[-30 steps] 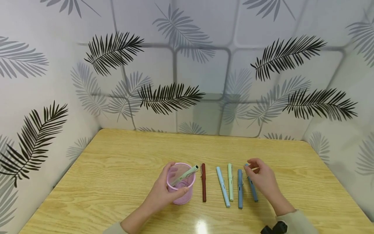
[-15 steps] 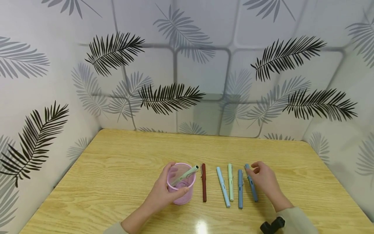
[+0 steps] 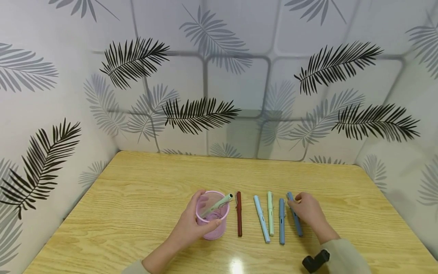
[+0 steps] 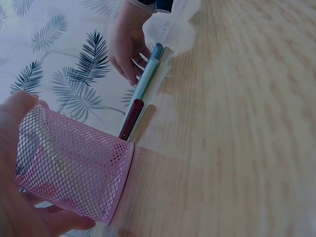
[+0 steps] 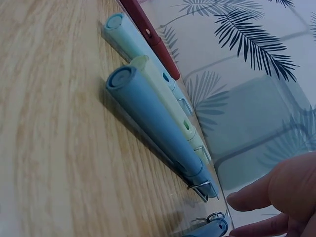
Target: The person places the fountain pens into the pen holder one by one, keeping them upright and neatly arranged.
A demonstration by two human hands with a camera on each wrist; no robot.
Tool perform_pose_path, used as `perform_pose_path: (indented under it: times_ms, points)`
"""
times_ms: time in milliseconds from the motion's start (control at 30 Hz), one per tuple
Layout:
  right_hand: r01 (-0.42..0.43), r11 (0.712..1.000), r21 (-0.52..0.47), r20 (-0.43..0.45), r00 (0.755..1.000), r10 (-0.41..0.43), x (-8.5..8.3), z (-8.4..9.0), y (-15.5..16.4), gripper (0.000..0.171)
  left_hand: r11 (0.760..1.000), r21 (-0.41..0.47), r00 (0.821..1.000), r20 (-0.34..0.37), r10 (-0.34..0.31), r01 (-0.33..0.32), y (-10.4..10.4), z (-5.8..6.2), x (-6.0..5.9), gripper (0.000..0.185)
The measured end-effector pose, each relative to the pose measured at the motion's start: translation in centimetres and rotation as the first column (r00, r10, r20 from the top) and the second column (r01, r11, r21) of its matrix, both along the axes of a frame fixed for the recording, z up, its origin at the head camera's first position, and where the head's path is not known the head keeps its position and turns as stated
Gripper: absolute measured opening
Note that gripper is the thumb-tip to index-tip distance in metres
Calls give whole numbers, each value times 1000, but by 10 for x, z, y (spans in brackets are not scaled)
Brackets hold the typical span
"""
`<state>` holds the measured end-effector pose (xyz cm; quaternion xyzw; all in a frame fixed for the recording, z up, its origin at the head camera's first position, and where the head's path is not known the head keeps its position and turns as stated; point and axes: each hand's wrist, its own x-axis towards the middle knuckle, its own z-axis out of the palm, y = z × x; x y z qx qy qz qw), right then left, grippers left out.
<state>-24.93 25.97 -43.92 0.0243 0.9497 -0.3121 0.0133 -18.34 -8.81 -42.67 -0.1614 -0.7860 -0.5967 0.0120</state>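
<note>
The right hand (image 3: 306,211) is curling its fingers onto the dark blue pen (image 3: 295,219), the pen lying farthest from the pink mesh cup (image 3: 212,215) on the desk (image 3: 137,198). Between them are lying a blue pen (image 3: 281,220), a green pen (image 3: 270,213), a light blue pen (image 3: 261,219) and a dark red pen (image 3: 238,213). The left hand (image 3: 189,228) is gripping the cup, a pale green pen (image 3: 219,203) leaning inside. The right wrist view is showing the pens' clips (image 5: 200,190).

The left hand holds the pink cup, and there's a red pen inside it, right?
Not quite. The left hand does hold the pink cup, but the pen inside it is pale green. The head view shows the red pen lying on the table beside the cup.
</note>
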Motion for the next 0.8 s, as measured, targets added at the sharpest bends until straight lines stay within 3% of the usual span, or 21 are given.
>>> perform_pose_path:
  times_ms: [133,800]
  points:
    - [16,1000,16,22,1000,-16,-2,-3,-2,40,1000,9,1000,7,-10,10,1,13,6,84]
    - [3,991,133,60,998,-11,-10,2,-4,25,999,29,1000,12,-23,22,0,11,5,83]
